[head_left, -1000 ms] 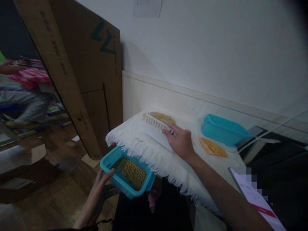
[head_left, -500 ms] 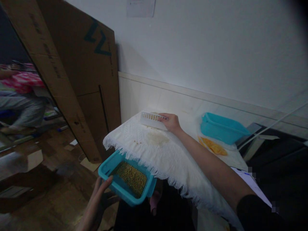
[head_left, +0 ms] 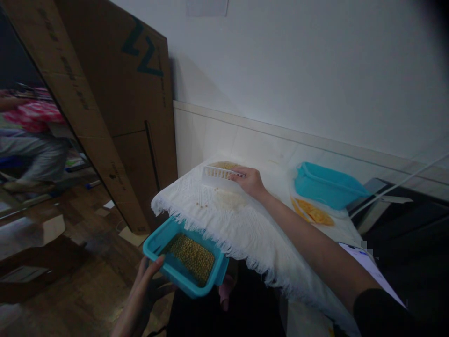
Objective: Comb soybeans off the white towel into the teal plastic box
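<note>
Both hands are partly curled: the left hand (head_left: 142, 283) holds a blue bin (head_left: 180, 282) of beans (head_left: 192, 257) by its rim, below the fringed cloth (head_left: 228, 227); the right hand (head_left: 250, 181) grips a white slotted tray (head_left: 214, 177) over the cloth.

Turq. bin (head_left: 175, 277) w/ yel.-grn. beans (head_left: 194, 256), wht. tray (head_left: 213, 182) & cloth (head_left: 259, 241), brn. carton (head_left: 129, 100) w/ teal logo (head_left: 148, 57), red/wht. patterned fabric (head_left: 33, 115).

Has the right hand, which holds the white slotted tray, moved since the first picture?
Yes. Judged against the turquoise basin near the wall, the right hand has moved left, away from it, and closer to the wall.
</note>
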`<state>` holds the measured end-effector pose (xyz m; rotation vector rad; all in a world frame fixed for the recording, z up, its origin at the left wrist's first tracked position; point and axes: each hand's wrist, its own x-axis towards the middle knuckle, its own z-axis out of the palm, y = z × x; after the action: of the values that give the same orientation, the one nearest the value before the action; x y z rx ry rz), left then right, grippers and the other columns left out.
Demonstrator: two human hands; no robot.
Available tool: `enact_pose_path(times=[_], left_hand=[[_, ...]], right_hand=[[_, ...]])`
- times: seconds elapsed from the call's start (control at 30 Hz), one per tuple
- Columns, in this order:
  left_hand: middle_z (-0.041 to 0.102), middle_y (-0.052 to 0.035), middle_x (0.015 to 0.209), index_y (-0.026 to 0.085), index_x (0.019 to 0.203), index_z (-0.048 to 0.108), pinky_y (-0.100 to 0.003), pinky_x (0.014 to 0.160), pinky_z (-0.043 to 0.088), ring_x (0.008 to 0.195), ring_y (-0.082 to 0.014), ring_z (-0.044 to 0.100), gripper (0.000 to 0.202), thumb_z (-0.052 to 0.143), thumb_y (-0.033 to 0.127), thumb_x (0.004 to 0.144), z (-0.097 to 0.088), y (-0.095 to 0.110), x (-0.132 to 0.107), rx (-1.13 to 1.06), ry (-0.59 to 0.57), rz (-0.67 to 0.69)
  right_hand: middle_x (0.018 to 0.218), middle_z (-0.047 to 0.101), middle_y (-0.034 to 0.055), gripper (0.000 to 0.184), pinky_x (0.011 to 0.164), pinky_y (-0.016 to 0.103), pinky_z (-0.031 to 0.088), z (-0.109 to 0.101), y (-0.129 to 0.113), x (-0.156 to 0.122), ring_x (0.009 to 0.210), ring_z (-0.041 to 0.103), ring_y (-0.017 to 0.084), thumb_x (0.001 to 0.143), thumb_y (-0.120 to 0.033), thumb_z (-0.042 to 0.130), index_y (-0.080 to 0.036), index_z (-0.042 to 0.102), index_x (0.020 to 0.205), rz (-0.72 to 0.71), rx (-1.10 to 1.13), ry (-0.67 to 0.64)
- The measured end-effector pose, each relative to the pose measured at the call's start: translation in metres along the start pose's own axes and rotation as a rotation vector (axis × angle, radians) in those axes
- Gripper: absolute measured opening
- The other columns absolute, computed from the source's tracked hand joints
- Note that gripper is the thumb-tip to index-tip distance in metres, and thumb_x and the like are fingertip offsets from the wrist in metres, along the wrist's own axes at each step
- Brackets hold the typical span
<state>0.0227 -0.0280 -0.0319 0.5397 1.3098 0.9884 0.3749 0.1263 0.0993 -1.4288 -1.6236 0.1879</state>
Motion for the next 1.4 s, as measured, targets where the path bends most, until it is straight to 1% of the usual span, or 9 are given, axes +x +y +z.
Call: enact_pose_path(times=[0.07, 0.17, 0.3, 0.47, 0.73, 0.83, 1.0, 1.27, 1.4], left_hand=[[0.07, -0.0083, 0.11, 0.039, 0.138, 0.052, -0.052, 0.071, 0.067, 0.078, -0.0318, 0.078, 0.085, 0.088, 0.059, 0.063, 0.001, 0.0, -0.002, 0.001, -0.008, 0.003], [0.071, -0.0107, 0.115, 0.039, 0.139, 0.051, -0.055, 0.072, 0.067, 0.08, -0.0339, 0.079, 0.086, 0.088, 0.059, 0.063, 0.001, -0.001, -0.002, -0.007, -0.019, 0.008], [0.071, -0.0143, 0.123, 0.035, 0.138, 0.051, -0.058, 0.077, 0.066, 0.078, -0.0329, 0.079, 0.085, 0.088, 0.057, 0.064, 0.0, -0.004, 0.0, -0.017, -0.018, 0.015], [0.072, -0.0138, 0.124, 0.036, 0.14, 0.049, -0.058, 0.079, 0.065, 0.079, -0.0324, 0.079, 0.086, 0.087, 0.056, 0.066, 0.001, -0.004, -0.002, -0.033, -0.039, 0.009], [0.061, -0.0154, 0.143, 0.037, 0.14, 0.049, -0.056, 0.079, 0.066, 0.081, -0.0315, 0.079, 0.083, 0.087, 0.056, 0.068, 0.001, 0.0, -0.007, -0.044, -0.04, 0.008], [0.063, -0.0133, 0.14, 0.038, 0.139, 0.049, -0.055, 0.078, 0.066, 0.078, -0.029, 0.079, 0.079, 0.085, 0.052, 0.071, 0.003, 0.003, -0.01, -0.04, -0.03, 0.013], [0.072, -0.0106, 0.121, 0.035, 0.136, 0.053, -0.052, 0.078, 0.067, 0.079, -0.029, 0.079, 0.076, 0.086, 0.052, 0.07, 0.005, 0.007, -0.015, -0.047, -0.023, 0.027], [0.067, -0.0139, 0.134, 0.034, 0.137, 0.053, -0.051, 0.073, 0.067, 0.077, -0.0279, 0.078, 0.075, 0.085, 0.052, 0.072, 0.004, 0.008, -0.015, -0.04, -0.017, 0.044], [0.069, -0.0125, 0.13, 0.036, 0.137, 0.052, -0.052, 0.075, 0.067, 0.079, -0.0286, 0.078, 0.074, 0.084, 0.052, 0.072, 0.005, 0.013, -0.014, -0.02, -0.006, 0.037]], right_hand=[[0.101, 0.084, 0.0008, 0.024, 0.087, 0.037, 0.062, 0.0, -0.005, -0.002, 0.089, 0.079, 0.023, 0.078, -0.02, 0.083, -0.029, 0.084, 0.101, -0.007, -0.005, -0.013], [0.101, 0.083, 0.0011, 0.024, 0.087, 0.038, 0.062, -0.001, -0.014, -0.005, 0.087, 0.079, 0.023, 0.079, -0.02, 0.082, -0.029, 0.085, 0.101, -0.047, -0.033, -0.03], [0.105, 0.083, 0.0018, 0.023, 0.092, 0.039, 0.062, -0.004, -0.028, -0.013, 0.095, 0.08, 0.024, 0.082, -0.019, 0.081, -0.03, 0.084, 0.102, -0.129, -0.075, -0.031], [0.107, 0.082, 0.0018, 0.024, 0.094, 0.04, 0.062, -0.004, -0.045, -0.03, 0.099, 0.08, 0.025, 0.084, -0.019, 0.079, -0.029, 0.084, 0.105, -0.149, -0.126, -0.024], [0.107, 0.082, 0.0036, 0.025, 0.089, 0.038, 0.064, -0.001, -0.076, -0.064, 0.092, 0.081, 0.024, 0.088, -0.017, 0.073, -0.027, 0.083, 0.109, -0.177, -0.176, -0.02], [0.104, 0.083, 0.0043, 0.024, 0.088, 0.038, 0.063, -0.001, -0.085, -0.069, 0.09, 0.08, 0.024, 0.089, -0.019, 0.071, -0.027, 0.083, 0.109, -0.203, -0.214, -0.032], [0.096, 0.084, 0.0062, 0.024, 0.084, 0.039, 0.062, -0.001, -0.093, -0.067, 0.084, 0.079, 0.025, 0.089, -0.021, 0.07, -0.027, 0.084, 0.107, -0.214, -0.265, -0.031], [0.095, 0.084, 0.0068, 0.022, 0.076, 0.034, 0.06, 0.001, -0.101, -0.085, 0.079, 0.078, 0.023, 0.091, -0.022, 0.066, -0.024, 0.083, 0.104, -0.171, -0.199, -0.017], [0.095, 0.084, 0.0064, 0.023, 0.073, 0.033, 0.061, 0.001, -0.102, -0.099, 0.076, 0.078, 0.023, 0.094, -0.025, 0.064, -0.024, 0.083, 0.106, -0.194, -0.169, -0.02]])
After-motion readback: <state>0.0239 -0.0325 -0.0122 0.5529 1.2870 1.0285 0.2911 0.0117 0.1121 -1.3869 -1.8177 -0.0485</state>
